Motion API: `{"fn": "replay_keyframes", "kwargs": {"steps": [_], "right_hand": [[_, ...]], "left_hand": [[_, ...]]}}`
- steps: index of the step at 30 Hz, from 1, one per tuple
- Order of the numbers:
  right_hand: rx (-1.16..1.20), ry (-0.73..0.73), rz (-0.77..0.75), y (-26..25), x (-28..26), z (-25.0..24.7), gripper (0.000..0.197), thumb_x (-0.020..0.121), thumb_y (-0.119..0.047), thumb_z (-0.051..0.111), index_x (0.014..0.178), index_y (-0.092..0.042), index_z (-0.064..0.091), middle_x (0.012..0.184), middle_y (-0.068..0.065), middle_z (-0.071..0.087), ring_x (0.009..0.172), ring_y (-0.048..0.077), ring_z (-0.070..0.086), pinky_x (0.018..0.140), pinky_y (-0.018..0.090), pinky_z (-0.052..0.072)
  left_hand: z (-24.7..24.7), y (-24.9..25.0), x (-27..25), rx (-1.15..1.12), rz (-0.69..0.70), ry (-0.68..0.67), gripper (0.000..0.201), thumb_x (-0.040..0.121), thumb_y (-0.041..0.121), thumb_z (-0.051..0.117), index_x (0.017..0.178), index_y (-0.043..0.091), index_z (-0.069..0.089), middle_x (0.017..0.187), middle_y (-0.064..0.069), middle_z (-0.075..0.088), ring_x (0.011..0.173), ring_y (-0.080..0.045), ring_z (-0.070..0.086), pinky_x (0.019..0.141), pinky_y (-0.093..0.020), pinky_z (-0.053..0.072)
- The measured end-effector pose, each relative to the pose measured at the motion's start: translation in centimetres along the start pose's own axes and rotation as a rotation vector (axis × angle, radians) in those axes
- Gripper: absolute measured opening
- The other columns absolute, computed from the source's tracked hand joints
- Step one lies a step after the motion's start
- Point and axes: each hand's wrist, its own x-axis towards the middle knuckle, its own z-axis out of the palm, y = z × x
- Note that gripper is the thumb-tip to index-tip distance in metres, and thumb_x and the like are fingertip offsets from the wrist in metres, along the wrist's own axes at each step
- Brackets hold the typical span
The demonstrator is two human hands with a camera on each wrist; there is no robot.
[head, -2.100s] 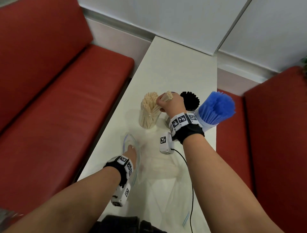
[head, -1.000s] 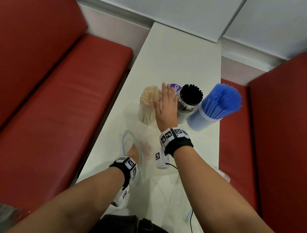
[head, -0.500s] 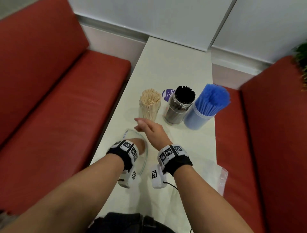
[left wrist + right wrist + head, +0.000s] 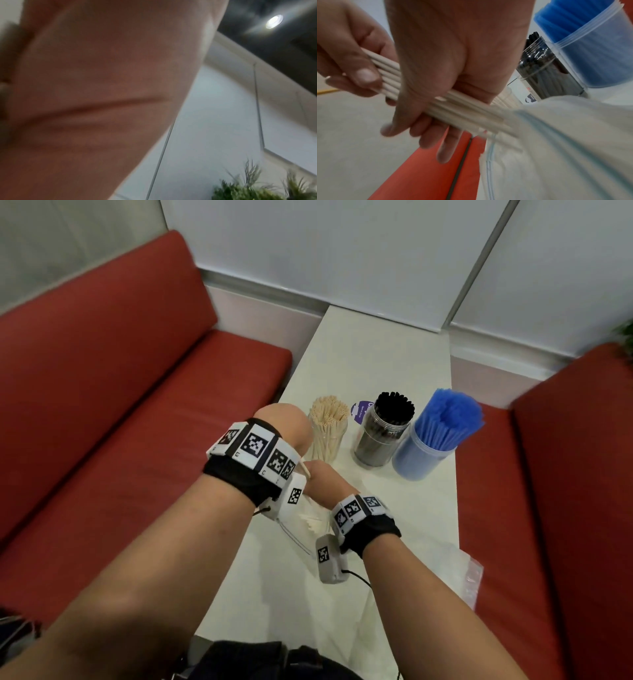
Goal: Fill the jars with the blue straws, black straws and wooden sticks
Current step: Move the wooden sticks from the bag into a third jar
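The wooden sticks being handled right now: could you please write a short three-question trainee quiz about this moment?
1. True or false: both hands grip one bundle of wooden sticks.
2. The far end of that bundle sits in: A) the clear plastic bag; B) the jar of blue straws; C) the jar of black straws.
3. Fill in: on the table, the jar nearest the left bench holds ____.

Key: 1 true, since the left hand and right hand both wrap it; 2 A; 3 wooden sticks, in the jar of wooden sticks.
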Motion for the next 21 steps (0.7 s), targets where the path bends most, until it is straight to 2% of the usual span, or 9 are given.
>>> {"fn": "replay_keyframes", "kwargs": {"steps": [2, 5, 8, 10, 11, 13, 16, 19, 21], "right_hand": [[0.082, 0.057, -0.011, -0.7, -0.1, -0.4, 0.032, 0.085, -0.002, 0.067, 0.06, -0.019, 0.057, 0.053, -0.008, 0.055, 0.048, 0.005, 0.047, 0.054, 0.025, 0.039], [0.368, 0.161, -0.082, -1.3, -0.9, -0.8, 0.018, 0.089, -0.01, 0.066, 0.074, -0.015, 0.056, 0.049, -0.007, 0.053, 0.041, 0.003, 0.048, 0.048, 0.02, 0.044], [0.562, 0.276, -0.087, -2.1, -1.3, -2.5, 0.032, 0.095, -0.024, 0.069, 0.071, -0.013, 0.052, 0.048, -0.005, 0.048, 0.045, 0.016, 0.045, 0.055, 0.031, 0.053], [0.655, 0.327, -0.128, -3.2, -1.9, -4.5, 0.032, 0.094, -0.025, 0.07, 0.072, -0.013, 0.051, 0.05, -0.002, 0.045, 0.046, 0.018, 0.043, 0.054, 0.032, 0.053], [0.698, 0.336, -0.156, -3.8, -2.2, -5.6, 0.033, 0.094, -0.024, 0.071, 0.07, -0.014, 0.05, 0.049, -0.002, 0.043, 0.044, 0.018, 0.041, 0.052, 0.03, 0.051], [0.744, 0.329, -0.23, -5.1, -2.8, -7.5, 0.038, 0.093, -0.024, 0.071, 0.064, -0.014, 0.049, 0.047, 0.0, 0.04, 0.042, 0.017, 0.037, 0.049, 0.028, 0.048], [0.791, 0.301, -0.29, -6.5, -3.4, -9.4, 0.042, 0.093, -0.025, 0.072, 0.061, -0.014, 0.046, 0.048, 0.002, 0.037, 0.044, 0.018, 0.034, 0.051, 0.029, 0.044], [0.808, 0.277, -0.314, -6.8, -4.0, -9.7, 0.042, 0.09, -0.027, 0.074, 0.062, -0.014, 0.047, 0.051, 0.005, 0.038, 0.048, 0.02, 0.037, 0.061, 0.034, 0.049], [0.794, 0.262, -0.327, -6.3, -4.2, -9.4, 0.039, 0.089, -0.025, 0.076, 0.062, -0.014, 0.049, 0.054, 0.005, 0.041, 0.052, 0.022, 0.041, 0.07, 0.036, 0.053]], "left_hand": [[-1.1, -0.1, -0.9, -0.097, 0.021, 0.113, 0.029, 0.096, 0.026, 0.053, 0.1, 0.001, 0.067, 0.082, -0.002, 0.062, 0.076, -0.022, 0.061, 0.076, -0.032, 0.045], [-2.6, -1.3, -0.6, -0.191, 0.199, 0.308, 0.052, 0.087, 0.067, 0.05, 0.078, 0.019, 0.067, 0.07, 0.005, 0.064, 0.066, -0.012, 0.06, 0.061, -0.031, 0.046], [-3.4, -2.9, -0.2, -0.903, 0.333, 0.753, 0.052, 0.086, 0.077, 0.036, 0.078, 0.033, 0.062, 0.076, 0.012, 0.065, 0.067, -0.003, 0.057, 0.057, -0.024, 0.038], [-2.6, -3.5, 1.3, -1.521, 0.325, 0.802, 0.047, 0.096, 0.06, 0.038, 0.087, 0.026, 0.068, 0.086, 0.004, 0.07, 0.067, -0.011, 0.062, 0.056, -0.023, 0.046], [-1.6, -3.5, 2.1, -1.734, 0.294, 0.688, 0.047, 0.101, 0.05, 0.039, 0.089, 0.016, 0.069, 0.088, -0.005, 0.07, 0.068, -0.017, 0.065, 0.057, -0.025, 0.051], [1.2, -3.0, 3.5, -1.877, 0.263, 0.259, 0.047, 0.104, 0.037, 0.04, 0.099, -0.002, 0.065, 0.096, -0.017, 0.067, 0.08, -0.029, 0.069, 0.075, -0.035, 0.058], [5.6, -0.9, 4.8, -1.964, 0.323, -0.396, 0.054, 0.104, 0.04, 0.037, 0.118, -0.009, 0.056, 0.112, -0.027, 0.064, 0.102, -0.04, 0.066, 0.093, -0.046, 0.053], [7.8, 1.5, 6.0, -2.204, 0.366, -0.705, 0.057, 0.103, 0.038, 0.038, 0.121, -0.014, 0.054, 0.123, -0.035, 0.059, 0.111, -0.046, 0.062, 0.084, -0.049, 0.057], [8.3, 2.5, 6.7, -2.354, 0.399, -0.871, 0.055, 0.103, 0.033, 0.042, 0.122, -0.017, 0.053, 0.126, -0.038, 0.055, 0.115, -0.051, 0.057, 0.088, -0.054, 0.055]]}}
